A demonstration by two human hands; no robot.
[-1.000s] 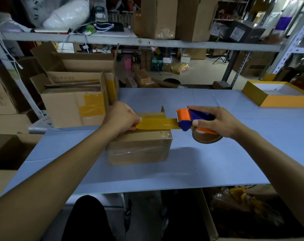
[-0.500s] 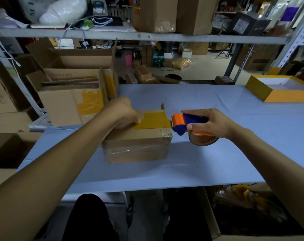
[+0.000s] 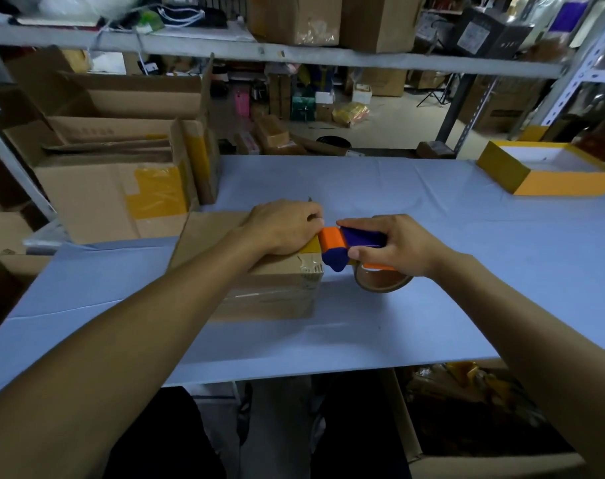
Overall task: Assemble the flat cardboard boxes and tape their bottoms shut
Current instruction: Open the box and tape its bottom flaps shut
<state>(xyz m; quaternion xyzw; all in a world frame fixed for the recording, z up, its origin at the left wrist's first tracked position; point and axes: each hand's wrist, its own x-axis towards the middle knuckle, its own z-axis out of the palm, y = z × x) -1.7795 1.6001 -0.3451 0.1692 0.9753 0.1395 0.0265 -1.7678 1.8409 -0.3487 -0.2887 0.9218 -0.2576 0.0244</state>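
- Cardboard box [image 3: 270, 288] sits near the middle of the blue table [image 3: 432, 202], with yellow tape [image 3: 311, 248] on its top right edge.
- Tape dispenser [image 3: 349, 247] touches that edge, its roll [image 3: 380, 281] hanging just right of the box.
- Open cartons [image 3: 114, 188] stand far left; a yellow tray [image 3: 549, 172] far right.
- Left hand [image 3: 284, 228] lies palm-down on the box top, fingers together, covering the tape.
- Right hand [image 3: 394, 245] wraps curled fingers round the dispenser.

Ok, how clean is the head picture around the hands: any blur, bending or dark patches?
Head view: the hands, the orange-and-blue tape dispenser and the small brown cardboard box look sharp; the grey shelf rail bows from wide-angle distortion; below the table edge is dim.
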